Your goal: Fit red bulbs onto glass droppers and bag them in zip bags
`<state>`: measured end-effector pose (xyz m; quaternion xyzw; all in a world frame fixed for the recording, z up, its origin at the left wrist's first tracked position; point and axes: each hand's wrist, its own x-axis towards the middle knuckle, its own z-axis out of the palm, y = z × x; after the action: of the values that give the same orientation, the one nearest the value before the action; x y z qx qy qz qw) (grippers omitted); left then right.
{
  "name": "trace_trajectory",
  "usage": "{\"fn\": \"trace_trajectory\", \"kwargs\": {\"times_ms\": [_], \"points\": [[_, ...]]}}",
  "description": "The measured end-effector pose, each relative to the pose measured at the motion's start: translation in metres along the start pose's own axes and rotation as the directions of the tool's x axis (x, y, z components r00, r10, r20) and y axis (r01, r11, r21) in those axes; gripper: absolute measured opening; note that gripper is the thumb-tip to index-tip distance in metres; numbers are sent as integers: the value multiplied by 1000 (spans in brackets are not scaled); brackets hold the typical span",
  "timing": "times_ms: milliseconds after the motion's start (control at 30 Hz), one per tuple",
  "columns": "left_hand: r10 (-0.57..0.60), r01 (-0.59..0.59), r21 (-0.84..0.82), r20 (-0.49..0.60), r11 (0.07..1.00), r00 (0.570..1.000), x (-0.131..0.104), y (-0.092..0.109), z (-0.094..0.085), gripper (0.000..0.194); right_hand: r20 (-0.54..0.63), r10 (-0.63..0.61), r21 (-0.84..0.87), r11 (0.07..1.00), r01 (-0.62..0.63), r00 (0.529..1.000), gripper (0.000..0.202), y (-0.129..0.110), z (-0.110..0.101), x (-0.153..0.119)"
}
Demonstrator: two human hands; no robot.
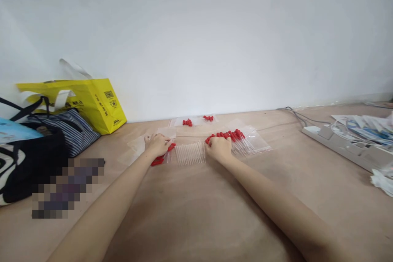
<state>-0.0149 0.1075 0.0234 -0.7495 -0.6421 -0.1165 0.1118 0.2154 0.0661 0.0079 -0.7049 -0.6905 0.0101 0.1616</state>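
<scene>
My left hand [157,145] is at the left end of a row of thin white sticks [190,154], fingers bent and pressed together over small red pieces [158,161]. What its fingertips pinch is too small to make out. At the row's right end my right hand [220,147] is closed, knuckles up, and its fingers hide whatever they grip. Just beyond and to the right of it, several white sticks with red heads [238,136] lie side by side on a clear zip bag [260,146].
More red pieces [187,123] lie on clear bags near the wall. A yellow bag [107,106], a striped pouch [78,129] and a black bag [52,163] stand at left. On the right are a white power strip [334,147], cables and printed packets [365,127].
</scene>
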Motion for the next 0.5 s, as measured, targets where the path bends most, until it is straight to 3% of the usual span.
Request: {"fn": "trace_trajectory", "kwargs": {"times_ms": [133,300,400,500], "points": [[22,-22,-3,9,1000,1000,7,0,3,18,88,34,-18,999,-32,996,22,-14,2,8],[15,-18,-28,-97,999,995,3,7,-4,14,161,45,-45,998,-39,986,20,-23,5,16],[42,-53,-63,-163,997,986,-16,19,-12,18,176,30,-60,998,-20,984,21,-28,2,13],[155,-174,-111,-160,979,975,-51,35,-15,16,143,-16,-66,997,25,990,22,-26,-6,1]]}}
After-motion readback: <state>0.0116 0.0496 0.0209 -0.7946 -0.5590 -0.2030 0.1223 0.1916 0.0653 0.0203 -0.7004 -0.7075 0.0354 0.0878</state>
